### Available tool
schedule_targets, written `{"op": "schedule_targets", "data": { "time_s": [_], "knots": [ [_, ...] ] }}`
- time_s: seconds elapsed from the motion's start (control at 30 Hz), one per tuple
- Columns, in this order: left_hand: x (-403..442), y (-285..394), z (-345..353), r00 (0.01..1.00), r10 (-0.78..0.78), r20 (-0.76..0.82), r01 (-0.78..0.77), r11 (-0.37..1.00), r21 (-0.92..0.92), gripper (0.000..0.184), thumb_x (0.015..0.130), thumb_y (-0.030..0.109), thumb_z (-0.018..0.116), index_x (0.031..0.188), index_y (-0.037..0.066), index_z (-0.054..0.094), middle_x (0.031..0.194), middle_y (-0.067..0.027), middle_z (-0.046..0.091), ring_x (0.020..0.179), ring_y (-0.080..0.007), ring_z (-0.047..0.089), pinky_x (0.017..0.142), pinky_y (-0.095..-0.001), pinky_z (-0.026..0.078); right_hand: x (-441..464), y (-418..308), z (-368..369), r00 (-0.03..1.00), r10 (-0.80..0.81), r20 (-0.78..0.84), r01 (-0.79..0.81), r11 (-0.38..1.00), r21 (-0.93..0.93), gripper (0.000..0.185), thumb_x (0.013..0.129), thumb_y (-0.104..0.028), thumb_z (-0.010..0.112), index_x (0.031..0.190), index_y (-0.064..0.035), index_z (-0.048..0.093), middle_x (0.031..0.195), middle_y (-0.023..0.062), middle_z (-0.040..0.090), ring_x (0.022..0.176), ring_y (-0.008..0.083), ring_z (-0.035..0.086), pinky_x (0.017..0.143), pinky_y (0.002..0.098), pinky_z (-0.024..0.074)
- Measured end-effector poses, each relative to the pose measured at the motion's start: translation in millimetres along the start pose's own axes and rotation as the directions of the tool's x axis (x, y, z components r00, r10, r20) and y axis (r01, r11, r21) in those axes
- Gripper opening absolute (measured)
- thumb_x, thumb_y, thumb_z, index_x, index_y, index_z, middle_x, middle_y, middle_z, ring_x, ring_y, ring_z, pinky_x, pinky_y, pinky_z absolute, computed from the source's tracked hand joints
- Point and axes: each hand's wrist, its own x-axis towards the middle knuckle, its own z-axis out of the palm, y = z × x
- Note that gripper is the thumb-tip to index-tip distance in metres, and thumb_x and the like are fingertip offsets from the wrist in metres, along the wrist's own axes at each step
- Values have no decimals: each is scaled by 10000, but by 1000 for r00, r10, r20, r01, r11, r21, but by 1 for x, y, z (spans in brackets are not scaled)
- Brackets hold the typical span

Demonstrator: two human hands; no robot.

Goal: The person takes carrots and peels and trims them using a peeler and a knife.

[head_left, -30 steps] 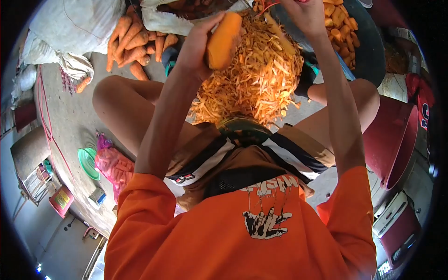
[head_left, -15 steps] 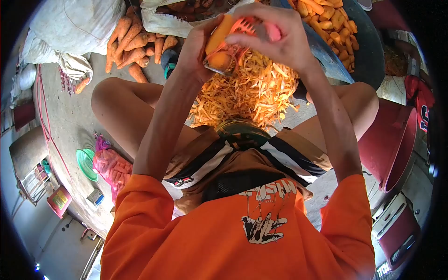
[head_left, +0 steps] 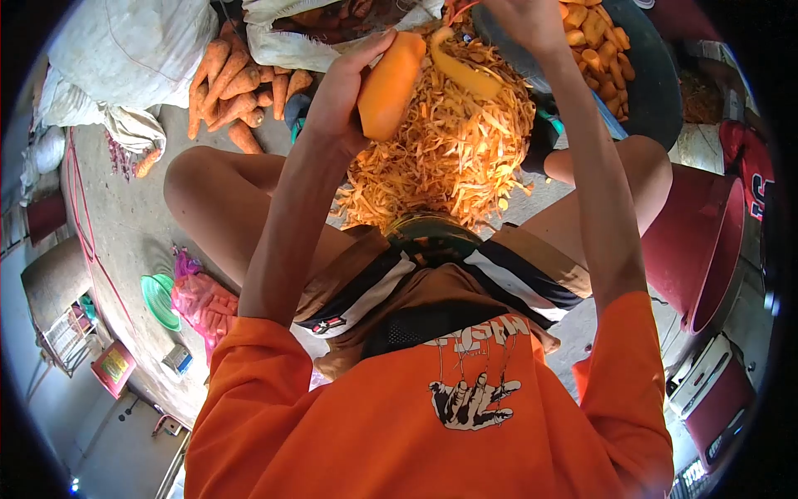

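Observation:
My left hand point(head_left: 342, 90) is closed around a thick, smooth, peeled orange carrot point(head_left: 392, 87), held tilted above a heap of peelings point(head_left: 436, 170). To the right of the carrot a broad curled strip of peel point(head_left: 470, 75) shows over the heap, apart from the carrot. My right hand point(head_left: 528, 23) is up at the top edge, its fingers partly cut off by the frame. Just left of it a thin red part of the peeler point(head_left: 462, 11) shows; the rest is out of view.
Unpeeled carrots point(head_left: 229, 79) lie on the floor at the left, by white sacks point(head_left: 137, 54). Peeled carrots point(head_left: 603, 58) fill a dark tub point(head_left: 661, 91) at upper right. A red bucket point(head_left: 694, 245) stands beside my right knee. A pink bag point(head_left: 199, 299) and green basket point(head_left: 158, 301) sit left.
My right hand with the peeler has moved up and away from the carrot, toward the top edge. A broad strip of peel has come off. The carrot stays in my left hand.

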Motion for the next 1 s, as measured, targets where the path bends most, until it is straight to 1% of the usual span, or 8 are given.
{"op": "schedule_targets", "data": {
  "time_s": [0.2,0.27,0.4,0.53,0.73,0.8,0.93,1.0],
  "knots": [
    [-8,10,7,998,2,-62,-1,1000,20,361,1083,306,539,1337,55,594,1089,-81,708,881,-167,709,693,-316,601,-41,-1,30,990,-100,100,99,995,14,263,914,-221,839,1087,-54,731,926,37,749,824,124,709,727,301,555],
    [-9,8,5,992,-28,-126,46,988,144,360,1089,306,527,1343,61,597,1103,-82,708,900,-166,707,708,-322,602,-46,-6,34,859,-420,294,501,809,-307,307,881,-211,865,1104,-46,733,937,49,753,846,120,713,746,297,562],
    [-5,1,-3,993,-38,-115,47,996,77,361,1098,317,506,1337,62,595,1103,-83,695,939,-172,696,726,-329,596,-11,10,7,992,-114,46,96,954,282,353,1024,13,631,817,-99,368,845,92,651,868,171,741,678,304,589],
    [1,0,-8,999,-46,22,48,992,-118,364,1098,317,510,1311,36,600,1104,-80,693,913,-165,695,736,-315,594,-26,30,-1,984,-155,86,174,943,-284,345,851,-192,881,1126,-46,731,926,57,740,825,113,680,763,278,554],
    [-5,2,4,989,-68,-128,56,994,-97,364,1093,320,525,1288,21,597,1030,-100,691,869,-197,688,734,-323,596,-28,34,7,978,-186,91,204,942,-265,156,921,-127,817,1024,-49,730,931,26,741,816,76,669,703,263,543],
    [-4,4,-8,989,-122,81,133,980,-146,360,1086,302,538,1321,34,588,1068,-90,705,909,-199,699,774,-330,603,-6,23,-8,997,-78,8,78,997,13,368,1023,-7,644,806,-94,359,883,78,643,844,144,725,655,296,568],
    [-5,3,17,984,-70,-161,40,983,-180,351,1105,323,490,1290,44,594,1034,-78,698,838,-183,698,708,-320,605,-36,-1,28,994,-114,-5,113,993,-15,190,889,-133,851,990,-36,723,914,22,736,801,83,674,692,261,540],
    [-3,2,11,993,-47,-108,30,988,-153,348,1107,324,481,1280,45,597,1051,-78,695,858,-182,699,712,-323,608,-45,-15,42,883,-419,214,460,862,-212,204,884,-149,859,968,-27,719,845,-14,700,754,72,644,679,246,532]
  ]
}}
